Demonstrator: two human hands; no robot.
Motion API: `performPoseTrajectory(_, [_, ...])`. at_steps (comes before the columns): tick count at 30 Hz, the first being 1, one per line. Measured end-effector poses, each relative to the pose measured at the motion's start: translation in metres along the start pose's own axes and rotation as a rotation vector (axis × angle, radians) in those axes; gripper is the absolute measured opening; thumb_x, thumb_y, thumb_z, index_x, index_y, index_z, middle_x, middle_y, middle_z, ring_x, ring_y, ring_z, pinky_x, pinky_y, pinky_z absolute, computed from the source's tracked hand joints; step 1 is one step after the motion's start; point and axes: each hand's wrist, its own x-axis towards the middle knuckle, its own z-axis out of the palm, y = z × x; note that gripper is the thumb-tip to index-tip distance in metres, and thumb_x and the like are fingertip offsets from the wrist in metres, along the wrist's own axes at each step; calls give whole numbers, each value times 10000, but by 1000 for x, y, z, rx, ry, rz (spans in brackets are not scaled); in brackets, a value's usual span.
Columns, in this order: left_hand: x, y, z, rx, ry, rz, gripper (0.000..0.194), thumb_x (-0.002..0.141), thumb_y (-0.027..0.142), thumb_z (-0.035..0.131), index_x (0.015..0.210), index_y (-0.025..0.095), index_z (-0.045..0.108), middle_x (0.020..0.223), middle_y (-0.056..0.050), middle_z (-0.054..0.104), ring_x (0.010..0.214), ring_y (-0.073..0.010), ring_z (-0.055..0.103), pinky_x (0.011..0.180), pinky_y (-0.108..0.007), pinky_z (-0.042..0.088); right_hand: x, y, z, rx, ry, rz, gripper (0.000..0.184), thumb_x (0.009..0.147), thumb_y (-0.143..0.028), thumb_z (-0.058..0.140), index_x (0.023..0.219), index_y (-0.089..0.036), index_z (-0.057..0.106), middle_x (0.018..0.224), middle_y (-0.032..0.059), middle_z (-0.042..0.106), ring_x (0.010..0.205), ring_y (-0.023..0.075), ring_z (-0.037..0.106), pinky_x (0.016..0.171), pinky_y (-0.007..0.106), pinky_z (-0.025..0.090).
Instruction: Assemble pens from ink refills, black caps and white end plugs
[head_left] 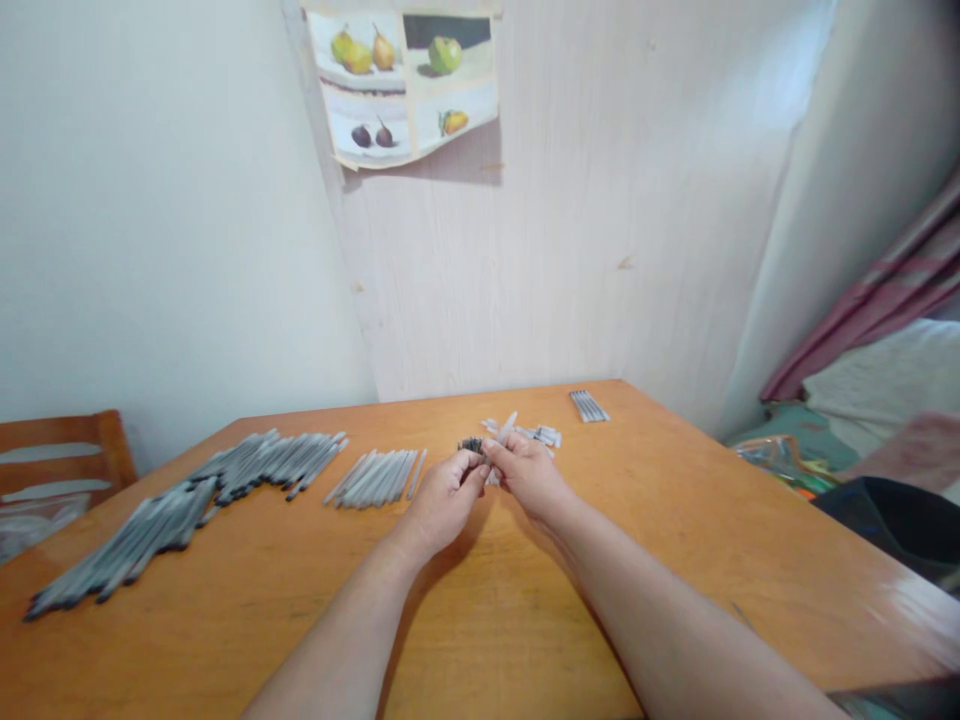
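Observation:
My hands meet over the middle of the wooden table. My right hand (529,475) is closed, pinching a whitish translucent pen barrel (508,425) whose upper end points away from me. Close against it, my left hand (450,495) has thumb and fingers pressed together; what they hold is too small and covered to make out. Just beyond the left fingers lies a cluster of small black pieces (470,444), partly hidden. Behind the right hand several small clear pieces, like pen caps (546,436), are scattered. A row of translucent pen barrels (379,478) lies left of my left hand.
Further left spreads a large heap of translucent pens with dark ends (161,530). At the far right of the wooden table (495,620) lies a small neat row of pens (589,406). A chair (67,435) stands left, a black bin (892,525) right.

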Motion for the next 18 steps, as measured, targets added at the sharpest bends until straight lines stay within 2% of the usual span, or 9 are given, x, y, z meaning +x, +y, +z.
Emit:
performPoseTrajectory(5, [-1, 2, -1, 47, -19, -27, 269, 912, 410, 486, 875, 185, 629, 719, -1, 598, 682, -153, 528, 643, -261, 367, 5, -7, -9, 50, 86, 14, 386, 748, -529, 675, 673, -198, 491, 517, -72, 434, 438, 68, 328, 436, 226, 236])
performPoseTrajectory(11, [-2, 4, 0, 12, -31, -45, 277, 907, 421, 489, 876, 185, 630, 749, -5, 598, 709, -155, 519, 663, -261, 362, 9, -13, -19, 121, 179, 8, 393, 757, -548, 670, 691, -187, 530, 473, -81, 420, 387, 53, 275, 405, 226, 187])
performPoseTrajectory(18, [-4, 11, -5, -302, -93, -168, 337, 908, 474, 496, 913, 167, 633, 667, 17, 512, 638, -130, 446, 645, -251, 346, 6, -23, -20, 240, 88, -8, 396, 770, -572, 661, 780, -183, 590, 475, -79, 417, 385, 59, 274, 402, 230, 197])
